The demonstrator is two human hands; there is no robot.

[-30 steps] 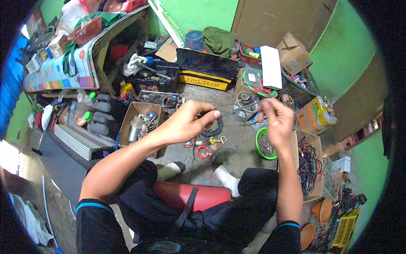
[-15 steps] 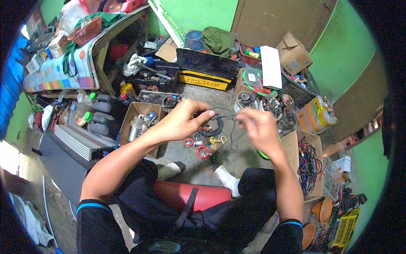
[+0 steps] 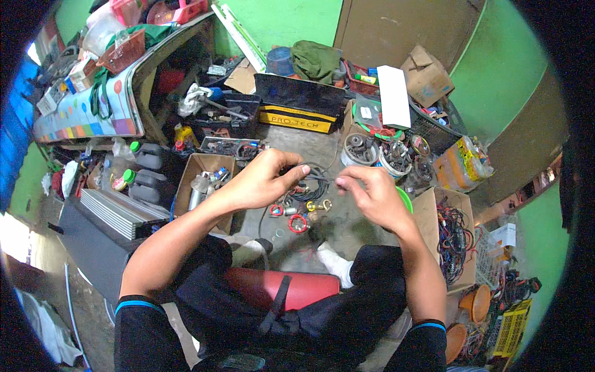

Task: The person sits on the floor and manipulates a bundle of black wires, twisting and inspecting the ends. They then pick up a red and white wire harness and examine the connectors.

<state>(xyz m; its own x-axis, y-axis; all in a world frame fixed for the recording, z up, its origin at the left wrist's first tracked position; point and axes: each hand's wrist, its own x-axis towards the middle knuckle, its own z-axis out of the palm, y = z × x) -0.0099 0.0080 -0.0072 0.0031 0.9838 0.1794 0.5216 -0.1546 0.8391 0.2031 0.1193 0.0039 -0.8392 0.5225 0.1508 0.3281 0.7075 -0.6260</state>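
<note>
My left hand (image 3: 266, 180) pinches a bundle of dark, looped cable (image 3: 313, 172) between thumb and fingers above the floor. My right hand (image 3: 369, 192) is at the bundle's right, its fingertips closed on the cable. Just below them lie a coil of dark wire (image 3: 307, 192), a red ring-shaped item (image 3: 297, 223), a small metal cylinder (image 3: 290, 211) and a yellow-brass fitting (image 3: 320, 204). A green basin (image 3: 404, 199) is partly hidden behind my right hand.
Boxes of parts (image 3: 186, 186) and wires (image 3: 452, 242), pails of metal pieces (image 3: 362, 152), a black-yellow toolbox (image 3: 297, 118), grey jugs (image 3: 149, 186) and a cluttered table (image 3: 62, 124) surround me. A red padded seat (image 3: 307, 288) is between my legs.
My right hand has moved left and down toward my left hand. The cable between them is gathered into tighter loops, and a strand now hangs below my left hand.
</note>
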